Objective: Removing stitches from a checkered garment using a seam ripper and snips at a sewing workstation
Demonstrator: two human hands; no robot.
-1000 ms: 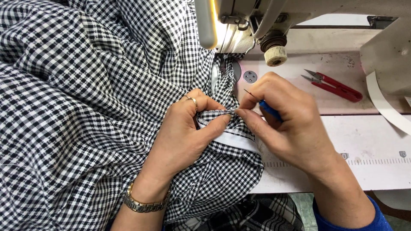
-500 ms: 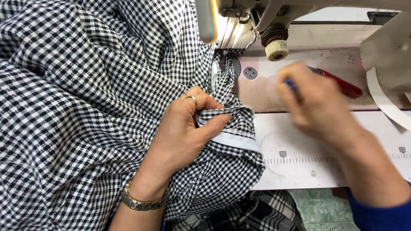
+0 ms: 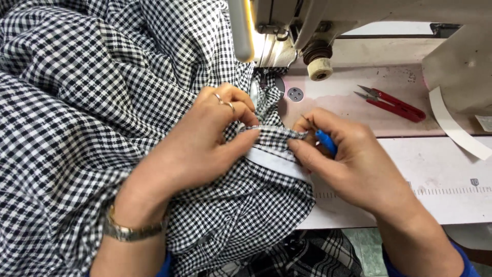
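A black-and-white checked garment (image 3: 92, 102) fills the left half of the head view and spills over the sewing table. My left hand (image 3: 200, 143), with rings and a metal wristwatch, pinches a folded edge of the garment (image 3: 279, 134) just in front of the needle area. My right hand (image 3: 353, 164) holds a small blue-handled pointed tool (image 3: 324, 140) and also pinches the same folded edge from the right. A white strip of lining (image 3: 271, 161) shows under the fold.
The sewing machine head (image 3: 297, 31) stands at the top centre, with a lit lamp beside it. Red thread snips (image 3: 392, 102) lie on the machine bed to the right. A white paper strip (image 3: 456, 128) curls at the far right. A ruler scale is printed along the table front (image 3: 451, 190).
My right hand had swung out to the right toward the snips, blurred; now it is back at the fold, gripping the fabric edge with the blue tool. My left hand stayed put.
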